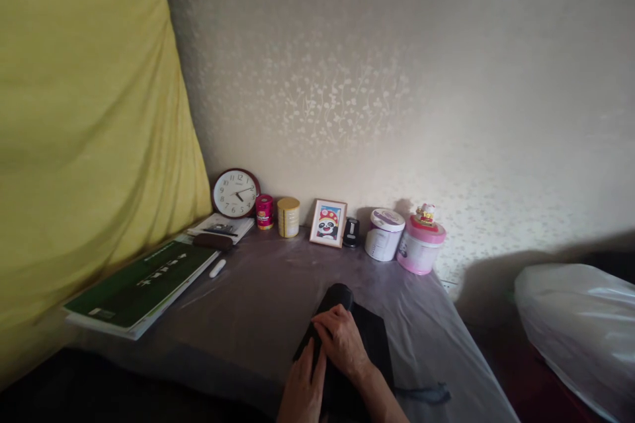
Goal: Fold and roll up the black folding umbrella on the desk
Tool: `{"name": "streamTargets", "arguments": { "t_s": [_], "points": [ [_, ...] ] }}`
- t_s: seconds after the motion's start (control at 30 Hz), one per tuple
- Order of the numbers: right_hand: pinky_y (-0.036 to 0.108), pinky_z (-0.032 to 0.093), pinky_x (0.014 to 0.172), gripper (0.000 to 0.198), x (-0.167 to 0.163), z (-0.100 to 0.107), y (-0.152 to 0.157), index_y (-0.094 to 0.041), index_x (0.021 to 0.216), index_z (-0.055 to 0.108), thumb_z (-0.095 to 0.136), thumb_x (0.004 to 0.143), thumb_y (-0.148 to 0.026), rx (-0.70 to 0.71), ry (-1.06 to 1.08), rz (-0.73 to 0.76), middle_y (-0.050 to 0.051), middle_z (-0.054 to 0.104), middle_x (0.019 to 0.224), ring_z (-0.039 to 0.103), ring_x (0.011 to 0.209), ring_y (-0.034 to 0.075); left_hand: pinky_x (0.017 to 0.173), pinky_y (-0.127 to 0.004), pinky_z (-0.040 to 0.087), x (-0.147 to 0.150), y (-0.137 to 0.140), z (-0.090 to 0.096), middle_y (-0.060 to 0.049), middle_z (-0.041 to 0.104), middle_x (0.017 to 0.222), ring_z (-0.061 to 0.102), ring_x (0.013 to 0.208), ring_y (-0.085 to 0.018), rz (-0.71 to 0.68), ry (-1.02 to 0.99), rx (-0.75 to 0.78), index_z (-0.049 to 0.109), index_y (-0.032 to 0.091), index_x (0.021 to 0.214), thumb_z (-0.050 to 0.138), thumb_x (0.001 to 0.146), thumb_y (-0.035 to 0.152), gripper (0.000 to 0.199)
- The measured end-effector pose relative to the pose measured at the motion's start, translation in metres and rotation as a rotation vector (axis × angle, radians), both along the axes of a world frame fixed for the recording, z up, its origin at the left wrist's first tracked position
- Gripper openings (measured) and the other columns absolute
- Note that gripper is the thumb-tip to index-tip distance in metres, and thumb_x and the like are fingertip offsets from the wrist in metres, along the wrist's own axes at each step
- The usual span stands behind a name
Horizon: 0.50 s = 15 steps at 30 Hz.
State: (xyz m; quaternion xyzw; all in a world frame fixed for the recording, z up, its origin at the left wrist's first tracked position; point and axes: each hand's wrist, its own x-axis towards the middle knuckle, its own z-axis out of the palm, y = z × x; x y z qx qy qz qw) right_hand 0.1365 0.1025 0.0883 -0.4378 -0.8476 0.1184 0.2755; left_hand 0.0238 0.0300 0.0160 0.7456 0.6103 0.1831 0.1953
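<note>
A dark black item point(377, 334), which looks like a soft case or folded cloth, lies on the table's near part. At its far end is a rounded black part point(340, 294). My right hand point(342, 342) lies over it with fingers curled round its upper side. Next to it, my left hand point(303, 383) rests on the left side of the black item, fingers stretched forward. The fingertips of both hands are close together. Under my hands, much of the item is hidden, so its exact kind is unclear. A bluish strip point(426, 393) lies right of it.
A grey cloth covers the table point(258, 304). On the left are a green book point(143, 284), a brown case point(213, 242) and a white object point(217, 269). Along the wall stand a clock point(237, 193), a framed panda picture point(328, 223) and several tubs, including a pink one point(421, 248).
</note>
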Motion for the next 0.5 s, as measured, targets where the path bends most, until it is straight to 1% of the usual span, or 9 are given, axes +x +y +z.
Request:
{"name": "streamTargets", "arguments": {
  "t_s": [0.07, 0.1, 0.17, 0.27, 0.4, 0.5],
  "points": [
    [0.033, 0.036, 0.093, 0.027, 0.002, -0.001, 0.004, -0.026, 0.087, 0.069, 0.042, 0.091, -0.024, 0.006, 0.004, 0.055, 0.000, 0.071, 0.088, 0.054, 0.102, 0.019, 0.107, -0.044, 0.030, 0.000, 0.002, -0.008, -0.013, 0.027, 0.146, 0.031, 0.131, -0.030, 0.026, -0.015, 0.016, 0.032, 0.017, 0.137, 0.045, 0.070, 0.006, 0.069],
    [0.035, 0.032, 0.097, 0.028, 0.003, -0.002, 0.007, -0.025, 0.086, 0.068, 0.041, 0.091, -0.024, 0.005, 0.006, 0.072, 0.000, 0.071, 0.090, 0.053, 0.107, 0.019, 0.106, -0.043, 0.030, 0.000, 0.002, -0.010, -0.011, 0.030, 0.145, 0.032, 0.131, -0.028, 0.033, -0.024, 0.026, 0.033, 0.019, 0.136, 0.037, 0.074, 0.005, 0.064],
    [0.038, 0.025, 0.103, 0.029, 0.005, -0.006, 0.016, -0.024, 0.089, 0.068, 0.040, 0.092, -0.023, 0.000, 0.005, 0.081, 0.000, 0.070, 0.095, 0.050, 0.112, 0.019, 0.107, -0.042, 0.031, 0.000, 0.003, -0.012, -0.007, 0.033, 0.144, 0.032, 0.132, -0.024, 0.030, -0.045, 0.039, 0.032, 0.022, 0.136, 0.025, 0.076, 0.002, 0.064],
    [0.041, 0.021, 0.106, 0.031, 0.008, -0.012, 0.035, -0.023, 0.092, 0.068, 0.037, 0.092, -0.022, 0.002, -0.011, 0.052, 0.001, 0.070, 0.098, 0.050, 0.114, 0.019, 0.108, -0.043, 0.028, 0.000, 0.002, -0.010, -0.005, 0.031, 0.145, 0.028, 0.133, -0.024, 0.016, -0.059, -0.012, 0.028, 0.023, 0.138, 0.023, 0.075, -0.001, 0.067],
    [0.041, 0.021, 0.105, 0.031, 0.011, -0.019, 0.061, -0.024, 0.090, 0.068, 0.037, 0.092, -0.022, 0.004, -0.043, -0.004, 0.001, 0.070, 0.097, 0.050, 0.114, 0.019, 0.110, -0.042, 0.024, 0.001, 0.000, -0.004, -0.006, 0.023, 0.148, 0.024, 0.135, -0.025, 0.020, -0.056, -0.099, 0.023, 0.023, 0.139, 0.026, 0.074, -0.002, 0.070],
    [0.035, 0.030, 0.099, 0.031, 0.012, -0.020, 0.077, -0.024, 0.086, 0.068, 0.037, 0.091, -0.022, -0.019, -0.043, -0.039, 0.000, 0.070, 0.099, 0.052, 0.110, 0.018, 0.109, -0.042, 0.025, 0.003, -0.001, 0.002, -0.008, 0.024, 0.148, 0.026, 0.134, -0.025, 0.040, -0.060, -0.111, 0.024, 0.024, 0.138, 0.024, 0.075, -0.003, 0.069]
  ]
}}
